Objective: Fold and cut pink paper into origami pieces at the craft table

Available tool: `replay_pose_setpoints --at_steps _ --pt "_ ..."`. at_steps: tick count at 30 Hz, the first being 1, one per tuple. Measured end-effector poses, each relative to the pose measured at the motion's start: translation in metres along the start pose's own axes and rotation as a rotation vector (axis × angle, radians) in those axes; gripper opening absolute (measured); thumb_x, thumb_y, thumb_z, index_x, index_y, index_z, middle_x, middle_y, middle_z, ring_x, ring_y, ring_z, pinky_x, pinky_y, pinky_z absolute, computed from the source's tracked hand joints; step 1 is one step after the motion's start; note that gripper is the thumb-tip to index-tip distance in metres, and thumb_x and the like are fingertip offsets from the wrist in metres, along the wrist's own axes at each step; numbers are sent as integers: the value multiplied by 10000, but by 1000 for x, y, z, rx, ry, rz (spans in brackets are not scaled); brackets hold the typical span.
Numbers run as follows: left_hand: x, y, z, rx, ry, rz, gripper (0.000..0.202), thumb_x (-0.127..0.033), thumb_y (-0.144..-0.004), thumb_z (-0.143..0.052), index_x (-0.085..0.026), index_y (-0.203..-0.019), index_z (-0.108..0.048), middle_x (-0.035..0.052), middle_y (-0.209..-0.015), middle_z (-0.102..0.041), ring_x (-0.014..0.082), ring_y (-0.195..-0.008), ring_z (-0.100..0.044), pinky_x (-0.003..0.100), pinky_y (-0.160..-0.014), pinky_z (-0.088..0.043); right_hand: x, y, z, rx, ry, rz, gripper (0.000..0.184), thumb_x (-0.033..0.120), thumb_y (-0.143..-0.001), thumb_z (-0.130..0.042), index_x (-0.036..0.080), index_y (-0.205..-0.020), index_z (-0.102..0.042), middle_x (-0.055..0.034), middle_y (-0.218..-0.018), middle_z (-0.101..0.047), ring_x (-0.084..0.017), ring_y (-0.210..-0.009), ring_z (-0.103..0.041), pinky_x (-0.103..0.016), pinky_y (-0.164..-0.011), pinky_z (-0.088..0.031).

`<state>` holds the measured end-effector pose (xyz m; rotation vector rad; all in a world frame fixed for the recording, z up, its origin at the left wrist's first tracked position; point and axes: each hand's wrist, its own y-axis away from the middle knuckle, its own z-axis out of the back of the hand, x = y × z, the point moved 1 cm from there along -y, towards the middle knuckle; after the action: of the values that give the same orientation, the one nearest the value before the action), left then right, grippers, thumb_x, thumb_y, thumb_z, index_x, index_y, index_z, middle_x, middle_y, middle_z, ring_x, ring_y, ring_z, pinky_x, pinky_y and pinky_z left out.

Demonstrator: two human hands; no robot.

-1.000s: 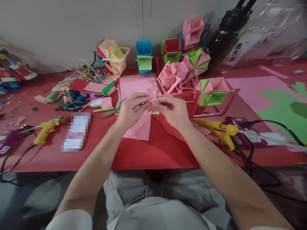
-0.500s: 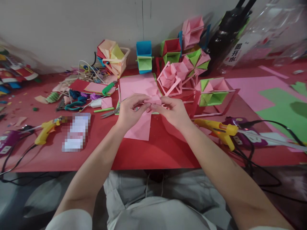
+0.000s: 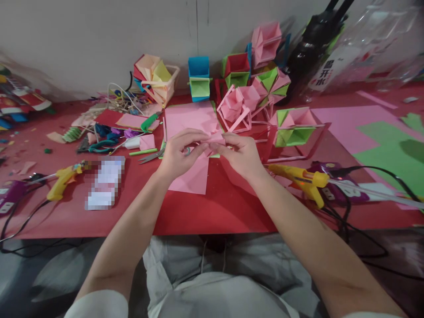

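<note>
A small folded piece of pink paper [image 3: 217, 138] is held up between my two hands, over the middle of the table. My left hand [image 3: 183, 150] pinches its left side with thumb and fingers. On the other side, the thumb and fingertips of my right hand [image 3: 240, 152] grip it. The fingers partly cover the piece, so its full shape is hidden. Beneath the hands lie flat pink sheets [image 3: 190, 179] on the red table [image 3: 212, 216]. Scissors [image 3: 150, 157] lie just left of my left hand.
Yellow glue guns lie at left [image 3: 62, 181] and right [image 3: 304, 179], with trailing cords. A blurred-out phone [image 3: 106, 183] rests at left. Folded-paper wheels on frames [image 3: 294, 128] stand behind and right. Bottles [image 3: 326, 73] stand at back right. A green cutter [image 3: 150, 122] lies among scraps.
Both hands stay nearly in place. The pink piece has been turned or bent slightly between the fingertips, and a little more of its upper edge shows.
</note>
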<state>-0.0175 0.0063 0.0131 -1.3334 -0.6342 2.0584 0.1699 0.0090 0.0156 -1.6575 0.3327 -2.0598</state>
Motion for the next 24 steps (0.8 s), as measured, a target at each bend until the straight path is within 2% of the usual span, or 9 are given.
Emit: replay_pose_setpoints --at_steps 5,9,12,16,19,24 --pt "1 1 -3 9 125 113 167 -304 -894 -736 -187 -1011 -755 98 -1073 -762 189 -992 -725 298 -856 -594 2 0 0 -33 24 81 516 497 -865 -731 197 -539 -466 35 -588 -403 -123 -613 -414 -291 -614 -374" --pt "2 2 -5 -5 186 224 177 -303 -854 -777 -182 -983 -769 86 -994 -783 193 -929 -740 317 -865 -594 1 2 -1 -80 54 107 401 433 -859 -754 196 -599 -561 29 -614 -512 -128 -637 -496 -288 -651 -429" --pt "3 1 -5 -42 233 242 173 -302 -827 -801 -186 -952 -778 80 -971 -788 203 -917 -748 328 -857 -603 -1 3 -1 -119 52 100 237 383 -824 -794 200 -745 -665 22 -697 -622 -138 -678 -563 -289 -686 -473" --pt "4 1 -3 -98 258 257 151 -302 -815 -811 -192 -914 -780 84 -977 -796 208 -885 -755 332 -817 -616 -3 4 -1 -78 66 129 213 374 -798 -820 209 -855 -697 8 -805 -689 -161 -763 -624 -309 -758 -516" --pt "3 0 -2 -109 253 257 134 -287 -810 -815 -190 -897 -784 86 -978 -800 203 -862 -756 321 -793 -616 -3 3 0 -58 62 169 223 396 -808 -814 216 -855 -691 3 -826 -694 -167 -783 -629 -317 -765 -522" --pt "0 1 -4 -93 201 265 106 -254 -813 -803 -191 -898 -799 79 -954 -806 210 -901 -761 325 -829 -619 -2 2 0 -77 43 210 259 410 -853 -781 221 -747 -640 15 -735 -635 -150 -720 -574 -308 -707 -494"
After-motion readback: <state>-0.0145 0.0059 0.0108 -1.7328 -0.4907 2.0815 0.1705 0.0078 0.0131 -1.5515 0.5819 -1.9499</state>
